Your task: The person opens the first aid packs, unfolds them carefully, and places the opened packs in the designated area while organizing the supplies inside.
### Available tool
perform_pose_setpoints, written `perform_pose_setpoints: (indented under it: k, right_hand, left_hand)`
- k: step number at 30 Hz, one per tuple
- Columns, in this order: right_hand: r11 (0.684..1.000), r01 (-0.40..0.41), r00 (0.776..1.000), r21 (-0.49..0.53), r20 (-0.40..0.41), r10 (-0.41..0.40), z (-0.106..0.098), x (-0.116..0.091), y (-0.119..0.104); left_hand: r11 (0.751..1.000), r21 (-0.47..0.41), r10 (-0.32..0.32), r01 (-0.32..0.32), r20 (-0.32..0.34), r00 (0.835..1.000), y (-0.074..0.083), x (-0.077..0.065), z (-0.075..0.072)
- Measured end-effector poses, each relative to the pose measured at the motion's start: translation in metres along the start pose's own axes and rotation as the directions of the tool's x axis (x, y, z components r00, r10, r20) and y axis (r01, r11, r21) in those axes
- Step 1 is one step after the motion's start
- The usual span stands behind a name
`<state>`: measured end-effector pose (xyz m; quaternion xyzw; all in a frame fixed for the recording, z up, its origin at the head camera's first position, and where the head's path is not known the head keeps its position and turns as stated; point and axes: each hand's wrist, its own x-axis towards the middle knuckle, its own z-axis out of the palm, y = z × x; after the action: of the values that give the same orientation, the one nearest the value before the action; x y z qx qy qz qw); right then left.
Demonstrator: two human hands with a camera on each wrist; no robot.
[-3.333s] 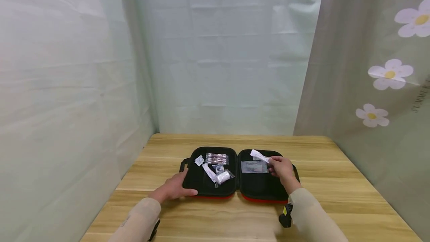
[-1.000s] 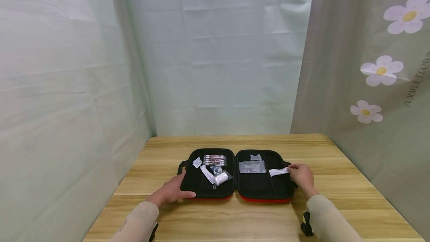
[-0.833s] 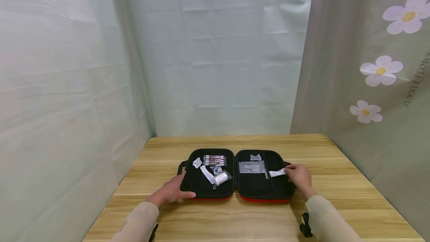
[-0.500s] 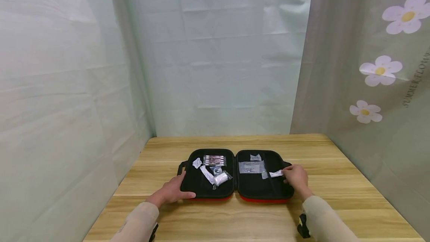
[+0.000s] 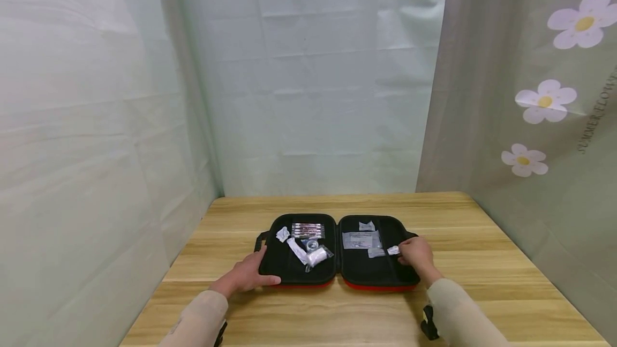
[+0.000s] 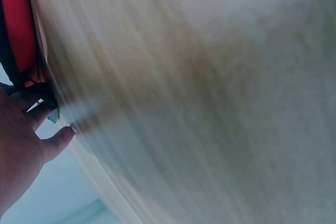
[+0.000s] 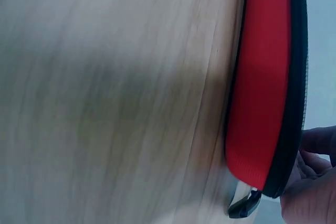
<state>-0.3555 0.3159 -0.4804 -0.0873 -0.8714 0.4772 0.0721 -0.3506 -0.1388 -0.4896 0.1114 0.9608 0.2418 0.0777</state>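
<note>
White packet (image 5: 393, 250), pinched by our right hand (image 5: 417, 255), sits in right half of open case (image 5: 363, 273), near right edge. We judge it light, limp, slippery; best taken by one end. Our left hand (image 5: 247, 272), thumb spread, rests against case's near left corner.

The right sleeve (image 5: 463, 312) is long and cream; beside it sits a black wrist camera (image 5: 429, 325) with a yellow patch (image 5: 426, 316). Left of that sleeve, the matching left sleeve (image 5: 198, 317) bears a faint grey mark (image 5: 177, 327).
</note>
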Motion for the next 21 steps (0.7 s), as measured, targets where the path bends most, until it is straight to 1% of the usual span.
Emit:
perform_pose_setpoints:
  k: [4, 10, 13, 16, 21]
  right_hand:
    - [0.999, -0.03, 0.999, 0.025, 0.026, 0.03, 0.005, 0.0, -0.003]
    - [0.99, -0.109, 0.993, 0.092, 0.057, 0.104, 0.013, -0.001, -0.005]
    - [0.973, -0.152, 0.987, 0.174, 0.075, 0.141, 0.017, 0.0, -0.006]
    - [0.947, -0.194, 0.98, 0.257, 0.098, 0.174, 0.02, -0.001, -0.008]
    - [0.917, -0.267, 0.96, 0.296, 0.162, 0.228, 0.023, -0.001, -0.012]
  left_hand:
    - [1.0, -0.002, -0.002, 0.002, 0.001, 1.0, 0.0, 0.0, 0.0]
    - [0.999, -0.018, -0.03, 0.03, 0.006, 1.0, 0.001, 0.0, 0.0]
    - [0.999, -0.028, -0.045, 0.045, 0.013, 0.999, 0.003, 0.0, -0.001]
    - [0.998, -0.035, -0.054, 0.055, 0.018, 0.998, 0.004, -0.001, -0.002]
    - [0.999, -0.027, -0.044, 0.044, 0.012, 0.999, 0.005, -0.003, -0.002]
